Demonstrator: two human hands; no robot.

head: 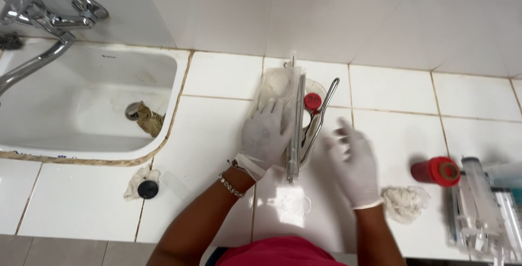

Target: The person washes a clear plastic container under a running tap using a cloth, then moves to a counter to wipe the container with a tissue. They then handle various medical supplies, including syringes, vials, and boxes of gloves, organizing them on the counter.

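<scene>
Head view: left hand [265, 135] presses clear pouch [277, 89].

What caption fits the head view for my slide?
Gloved left hand presses a clear pouch over metal instruments on a white tiled counter; right hand hovers open.

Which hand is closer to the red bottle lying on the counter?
The right hand is nearer: the red bottle lies just to its right, not touched. The left hand is further away, resting on the clear packet.

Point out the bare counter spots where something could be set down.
Bare tiles lie between the sink and the metal tray, and between the right hand and the red-capped bottle. The far right is crowded with syringes.
</scene>
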